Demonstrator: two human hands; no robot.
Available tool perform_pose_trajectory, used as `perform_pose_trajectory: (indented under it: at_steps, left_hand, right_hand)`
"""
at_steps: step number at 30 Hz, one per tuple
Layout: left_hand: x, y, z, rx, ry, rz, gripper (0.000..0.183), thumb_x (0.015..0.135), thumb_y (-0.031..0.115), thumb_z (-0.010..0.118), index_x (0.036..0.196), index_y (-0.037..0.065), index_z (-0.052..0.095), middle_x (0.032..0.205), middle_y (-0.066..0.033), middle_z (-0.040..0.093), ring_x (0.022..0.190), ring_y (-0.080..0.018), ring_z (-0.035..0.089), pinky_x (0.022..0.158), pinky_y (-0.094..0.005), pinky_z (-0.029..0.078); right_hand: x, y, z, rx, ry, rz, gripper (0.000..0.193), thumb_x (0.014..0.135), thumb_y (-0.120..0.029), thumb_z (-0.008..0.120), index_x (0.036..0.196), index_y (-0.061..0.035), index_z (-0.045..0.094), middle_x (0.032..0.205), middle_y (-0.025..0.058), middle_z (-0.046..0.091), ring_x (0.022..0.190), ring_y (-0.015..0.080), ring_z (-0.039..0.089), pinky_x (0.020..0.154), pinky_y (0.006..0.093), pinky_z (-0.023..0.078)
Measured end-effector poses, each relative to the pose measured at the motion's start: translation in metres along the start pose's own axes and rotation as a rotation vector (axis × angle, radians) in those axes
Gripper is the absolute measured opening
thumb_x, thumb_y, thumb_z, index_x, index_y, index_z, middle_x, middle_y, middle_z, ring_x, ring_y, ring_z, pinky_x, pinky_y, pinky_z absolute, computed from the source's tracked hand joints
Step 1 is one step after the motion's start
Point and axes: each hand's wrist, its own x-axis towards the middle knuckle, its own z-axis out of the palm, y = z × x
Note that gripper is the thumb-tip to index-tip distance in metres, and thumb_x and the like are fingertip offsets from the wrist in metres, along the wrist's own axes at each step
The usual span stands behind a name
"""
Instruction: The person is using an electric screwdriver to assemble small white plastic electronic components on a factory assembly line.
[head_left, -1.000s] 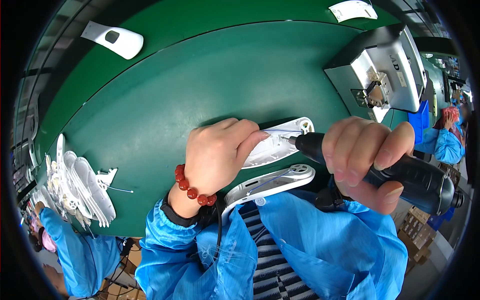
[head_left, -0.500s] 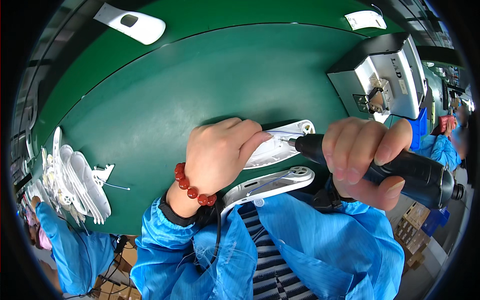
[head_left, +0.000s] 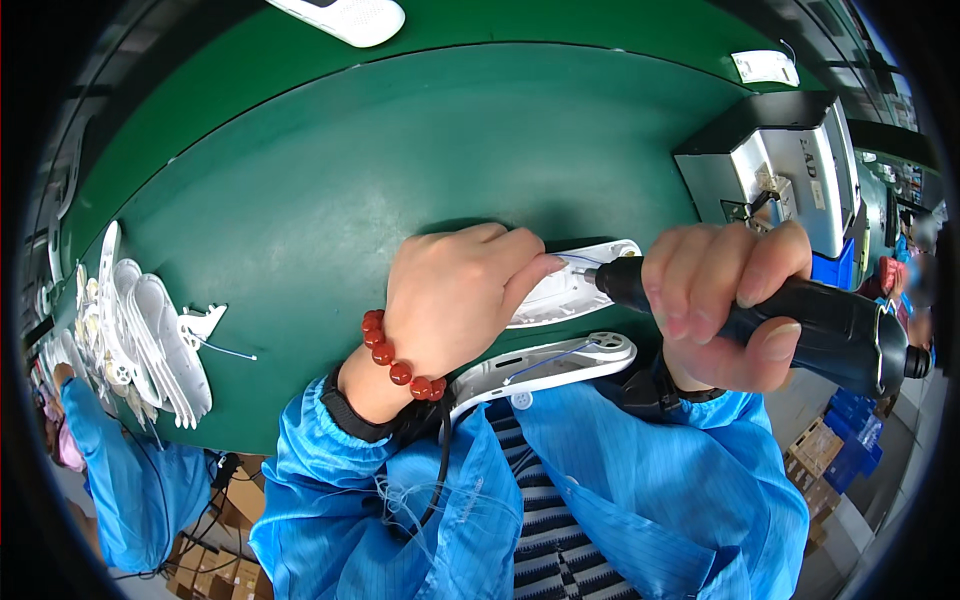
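Observation:
My left hand (head_left: 455, 285), wearing a red bead bracelet, pins a long white plastic shell (head_left: 548, 303) to the green bench. Its thumb and fingers close on the shell's left end and hide that part. In my right hand (head_left: 722, 305) is a black electric screwdriver (head_left: 820, 335), held nearly level. The bit points into the shell's hollow side, close to my left thumb; I cannot make out a screw under it. A blue wire runs along the shell's far edge. Nearer to me, a second white shell (head_left: 545, 370) with a blue wire lies against my blue smock.
Stacked white shells and small parts (head_left: 150, 345) lie at the left, near a co-worker's blue sleeve (head_left: 130, 470). A metal box-shaped device (head_left: 800, 170) stands at the right rear. White pieces rest along the back, one a long cover (head_left: 360, 20). Cardboard boxes (head_left: 215, 575) sit below.
The whole view has shifted a little, with the bench items displaced in it. Both hands keep their grip, and the screwdriver's bit stays at the shell beside my left thumb.

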Motion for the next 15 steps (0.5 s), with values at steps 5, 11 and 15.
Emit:
perform_pose_trajectory:
  at_steps: [5, 11, 15]
  left_hand:
    - [0.001, 0.001, 0.001, -0.035, -0.033, -0.019, 0.01, 0.083, 0.015, 0.066, 0.082, 0.006, 0.068, 0.072, -0.0085, 0.064, 0.063, -0.0274, 0.061, 0.055, -0.035, 0.048]
    - [0.003, 0.005, -0.001, -0.085, -0.044, -0.055, 0.009, 0.082, 0.011, 0.067, 0.083, 0.002, 0.067, 0.075, -0.0121, 0.064, 0.065, -0.0303, 0.061, 0.059, -0.0345, 0.048]
    - [0.004, 0.006, -0.003, -0.11, -0.044, -0.041, 0.008, 0.082, 0.009, 0.067, 0.083, 0.001, 0.065, 0.075, -0.0129, 0.063, 0.065, -0.0318, 0.06, 0.058, -0.0353, 0.047]
  right_hand:
    - [-0.001, -0.003, -0.001, -0.006, 0.029, 0.05, 0.037, 0.087, -0.031, 0.069, 0.101, -0.007, 0.044, 0.072, 0.0071, 0.053, 0.06, 0.0162, 0.05, 0.057, 0.0317, 0.043]
    - [-0.009, -0.038, -0.032, -0.027, -0.07, -0.114, 0.038, 0.093, -0.043, 0.057, 0.107, -0.011, 0.042, 0.074, 0.002, 0.054, 0.058, 0.0144, 0.05, 0.056, 0.0304, 0.042]
    - [-0.019, -0.057, -0.036, -0.24, 0.061, -0.117, 0.03, 0.09, -0.042, 0.054, 0.095, -0.0141, 0.046, 0.069, -0.0029, 0.053, 0.054, 0.0081, 0.048, 0.056, 0.0263, 0.039]
